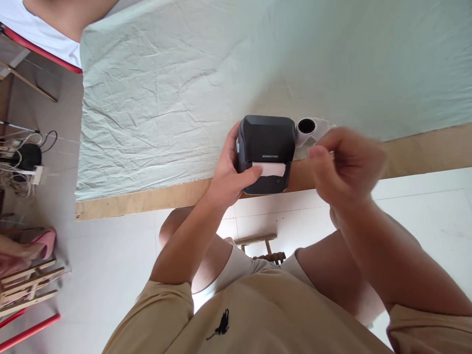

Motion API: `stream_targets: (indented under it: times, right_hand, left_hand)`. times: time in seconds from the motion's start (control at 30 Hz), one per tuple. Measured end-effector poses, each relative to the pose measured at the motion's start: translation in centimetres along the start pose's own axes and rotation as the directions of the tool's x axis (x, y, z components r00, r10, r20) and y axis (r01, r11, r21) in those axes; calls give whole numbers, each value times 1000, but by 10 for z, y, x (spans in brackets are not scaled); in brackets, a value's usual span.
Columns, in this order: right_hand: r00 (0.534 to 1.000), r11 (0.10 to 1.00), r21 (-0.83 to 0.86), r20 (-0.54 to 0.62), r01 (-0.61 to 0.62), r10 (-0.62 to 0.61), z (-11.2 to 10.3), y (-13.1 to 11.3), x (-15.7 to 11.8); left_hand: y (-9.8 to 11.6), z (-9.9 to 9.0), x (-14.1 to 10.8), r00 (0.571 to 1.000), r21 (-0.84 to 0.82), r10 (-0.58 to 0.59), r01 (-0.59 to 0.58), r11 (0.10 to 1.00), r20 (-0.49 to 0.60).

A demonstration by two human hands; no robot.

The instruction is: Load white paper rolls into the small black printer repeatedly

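Note:
My left hand (234, 172) grips the left side of a black label printer (269, 135) at the table's front edge. Its thumb lies on a white paper strip (273, 169) that sticks out of the printer's slot, with a ragged front edge. Beside the printer's right side is a white roll (301, 140) with a dark round end, and white backing or film trails from it. My right hand (348, 164) is raised to the right of the roll, blurred, with thumb and fingers pinched together. What lies in that pinch, if anything, is too unclear to make out.
A wrinkled pale green cloth (165, 98) covers the table, leaving a bare wooden edge (147, 199) in front. Another person's arm (70, 17) rests at the far left corner. Cables (18, 157) and a wooden rack (31, 287) are on the left.

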State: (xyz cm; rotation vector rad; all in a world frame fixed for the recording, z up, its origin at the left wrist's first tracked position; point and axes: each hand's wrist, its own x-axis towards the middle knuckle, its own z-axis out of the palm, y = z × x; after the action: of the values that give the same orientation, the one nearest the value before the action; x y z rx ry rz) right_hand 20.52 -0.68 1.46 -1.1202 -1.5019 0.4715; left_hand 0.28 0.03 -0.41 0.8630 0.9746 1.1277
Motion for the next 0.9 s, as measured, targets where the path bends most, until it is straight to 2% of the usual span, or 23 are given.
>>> stream_targets:
  times: [0.1,0.27,0.47,0.67,0.83,0.9]
  right_hand:
    - [970,986,-2,177,-169,166,4,3,-6]
    - [886,939,-20,326,-344,331,5,8,-2]
    - [868,942,-59,373,-331,329,3,9,5]
    - [849,933,-49,400,-357,346,1,17,1]
    - [864,954,-25,417,-300,283,-1,18,1]
    - [875,957,1,406,-289,264,-1,17,2]
  left_hand:
    - [-1,-1,0,998,-15,47,-46,999,33]
    - [-2,-4,5,995,31,-1,-3,1000,104]
    - [0,-3,7,996,17,23,-24,1000,85]
    - [-1,1,7,994,-45,46,-41,998,95]
    - [-1,5,12,994,-122,-105,102,987,-14]
    - [-1,5,13,990,-144,-132,125,982,-42]
